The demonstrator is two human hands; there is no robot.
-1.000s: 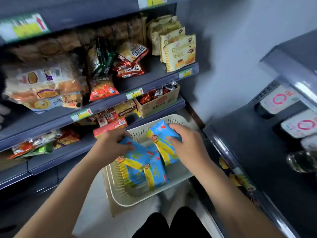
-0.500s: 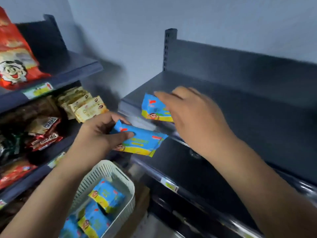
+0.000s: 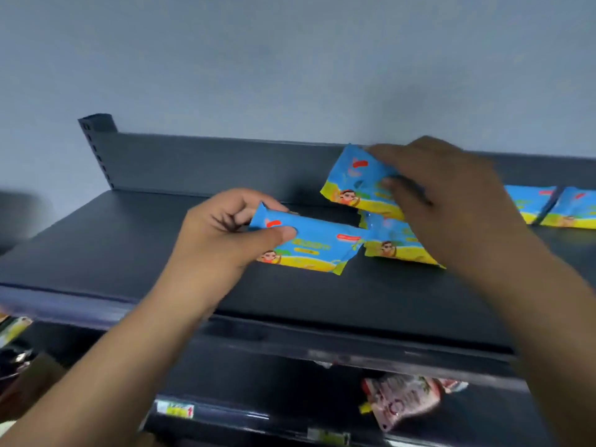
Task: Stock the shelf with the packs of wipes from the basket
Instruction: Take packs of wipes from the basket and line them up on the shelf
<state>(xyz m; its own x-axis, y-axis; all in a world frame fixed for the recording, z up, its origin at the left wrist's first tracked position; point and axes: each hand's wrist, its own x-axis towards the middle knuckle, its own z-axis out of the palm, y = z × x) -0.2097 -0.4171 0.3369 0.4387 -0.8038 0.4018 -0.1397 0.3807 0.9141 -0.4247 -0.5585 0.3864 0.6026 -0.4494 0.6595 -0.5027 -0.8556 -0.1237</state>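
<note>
We are pinching the first pack of wipes (image 3: pixel 309 250) in our left hand (image 3: pixel 222 233), thumb on its front and fingers curled behind its left end, low over the middle of the dark shelf (image 3: pixel 129 246); we cannot tell whether it is touching. Our right hand (image 3: pixel 451 201) is gripping the second pack (image 3: pixel 358 182), tilted up near the shelf's back panel. The third pack (image 3: pixel 396 243) is lying flat on the shelf under that hand. The fourth pack (image 3: pixel 529 204) and the fifth pack (image 3: pixel 574 208) are leaning at the shelf's back right. Below the shelf a pink pouch (image 3: pixel 406 401) is lying.
</note>
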